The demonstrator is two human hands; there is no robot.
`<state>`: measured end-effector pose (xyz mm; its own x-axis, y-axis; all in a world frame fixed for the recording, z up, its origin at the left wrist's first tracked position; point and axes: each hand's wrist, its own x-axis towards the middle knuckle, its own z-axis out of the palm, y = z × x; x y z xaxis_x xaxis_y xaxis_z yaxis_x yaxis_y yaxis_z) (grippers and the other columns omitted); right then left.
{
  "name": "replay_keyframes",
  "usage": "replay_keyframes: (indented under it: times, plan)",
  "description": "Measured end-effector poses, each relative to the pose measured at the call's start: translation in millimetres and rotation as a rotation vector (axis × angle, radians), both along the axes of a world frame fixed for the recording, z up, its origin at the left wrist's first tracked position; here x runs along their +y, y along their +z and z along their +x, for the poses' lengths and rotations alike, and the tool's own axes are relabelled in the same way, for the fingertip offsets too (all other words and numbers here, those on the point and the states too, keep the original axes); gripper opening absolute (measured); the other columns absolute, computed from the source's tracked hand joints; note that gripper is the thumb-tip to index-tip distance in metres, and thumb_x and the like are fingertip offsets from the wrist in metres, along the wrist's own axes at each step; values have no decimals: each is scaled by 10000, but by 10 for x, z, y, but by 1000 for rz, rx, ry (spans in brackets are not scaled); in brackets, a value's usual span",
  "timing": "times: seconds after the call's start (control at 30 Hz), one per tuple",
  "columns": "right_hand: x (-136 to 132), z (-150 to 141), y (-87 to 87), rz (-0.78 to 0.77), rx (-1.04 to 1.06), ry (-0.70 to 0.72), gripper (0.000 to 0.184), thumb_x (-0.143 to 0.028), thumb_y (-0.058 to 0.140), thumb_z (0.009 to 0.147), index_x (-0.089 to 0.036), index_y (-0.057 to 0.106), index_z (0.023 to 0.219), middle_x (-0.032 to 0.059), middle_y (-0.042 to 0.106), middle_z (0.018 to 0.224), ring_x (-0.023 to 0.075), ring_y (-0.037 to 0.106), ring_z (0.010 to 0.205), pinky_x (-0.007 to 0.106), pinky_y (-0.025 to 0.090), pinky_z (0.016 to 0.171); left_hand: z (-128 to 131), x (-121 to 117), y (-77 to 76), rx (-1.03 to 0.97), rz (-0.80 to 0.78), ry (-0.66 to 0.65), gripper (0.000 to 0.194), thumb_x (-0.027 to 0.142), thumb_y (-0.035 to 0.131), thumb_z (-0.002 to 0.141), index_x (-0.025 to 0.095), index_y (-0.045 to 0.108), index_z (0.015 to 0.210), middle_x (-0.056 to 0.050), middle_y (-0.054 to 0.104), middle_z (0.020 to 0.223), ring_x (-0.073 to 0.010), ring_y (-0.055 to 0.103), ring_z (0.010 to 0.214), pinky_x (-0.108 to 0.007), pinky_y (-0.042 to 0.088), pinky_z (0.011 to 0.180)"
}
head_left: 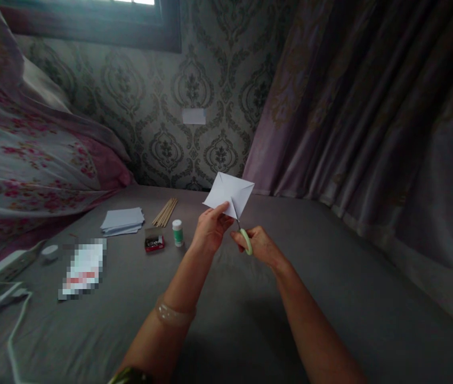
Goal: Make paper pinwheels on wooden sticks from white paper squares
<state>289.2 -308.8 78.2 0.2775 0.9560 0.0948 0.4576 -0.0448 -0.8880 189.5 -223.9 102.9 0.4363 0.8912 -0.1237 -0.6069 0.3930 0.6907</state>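
White paper, pinched in the left hand, meets scissors gripped by the right hand.

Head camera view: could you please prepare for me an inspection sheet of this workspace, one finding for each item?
Surface: grey cloth, lightly wrinkled.
Job's things: white paper with lines running in from corners; scissors, green-handled, blades at the paper.
Clutter: paper stack, wooden sticks, open red box, white-capped bottle, pixelated item.
Hands: left hand holds the paper; right hand holds the scissors.
Cables: white cable near the power strip.
Surroundings: patterned wall, curtain right, floral fabric left.
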Motion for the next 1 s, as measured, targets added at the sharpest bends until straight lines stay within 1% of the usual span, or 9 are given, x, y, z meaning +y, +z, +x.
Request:
replay_keyframes:
  times: [0.1,0.2,0.4,0.57,0.67,0.77,0.83,1.0]
  plan:
    - [-133,16,-55,1,-1,-18,398,-435,575,736,-161,510,454,-37,429,407,78,392,415,224,291,458,16,-104,-17,20,13,-24,166,97,706,626,133,547,659,29,576,536,-82,533,444,-224,445,488]
    - [-270,-3,-155,-15,19,-22,389,-429,572,730,-164,507,454,-37,431,411,78,393,417,223,295,459,1,-214,-90,48,7,-41,159,93,705,619,128,554,657,22,580,532,-86,536,449,-226,451,487]
    - [-478,-98,-357,-75,64,-23,377,-431,555,717,-170,496,451,-41,419,404,76,376,409,219,287,446,-73,-364,-304,106,-106,-80,138,81,698,615,115,577,670,12,588,528,-93,554,458,-220,456,489]
    - [-547,-112,-459,-96,58,-20,369,-411,556,723,-169,497,450,-41,422,408,78,389,418,217,301,456,-86,-419,-397,129,-168,-106,155,84,711,588,124,576,652,20,577,514,-84,541,446,-213,449,488]
    - [-559,-104,-497,-103,59,-13,375,-414,557,728,-168,501,451,-40,429,413,78,392,421,216,307,460,-80,-453,-438,143,-115,-82,198,118,748,553,131,563,622,11,586,522,-90,545,461,-213,443,487]
    - [-562,-100,-519,-118,66,0,383,-425,559,732,-166,508,455,-39,437,417,75,387,416,216,308,459,-79,-498,-481,170,-16,-13,263,176,796,509,135,545,577,11,577,513,-88,535,470,-219,447,504]
    - [-560,-97,-526,-117,64,2,390,-434,557,737,-166,511,457,-37,440,415,77,392,417,216,312,463,-82,-521,-508,185,23,12,289,209,812,487,135,542,558,19,557,498,-85,521,471,-224,447,515]
    - [-557,-86,-535,-111,39,-7,411,-448,553,748,-163,516,455,-29,457,416,84,419,427,217,326,473,-83,-530,-557,193,21,2,315,236,818,469,140,526,536,31,524,482,-83,501,475,-232,438,523]
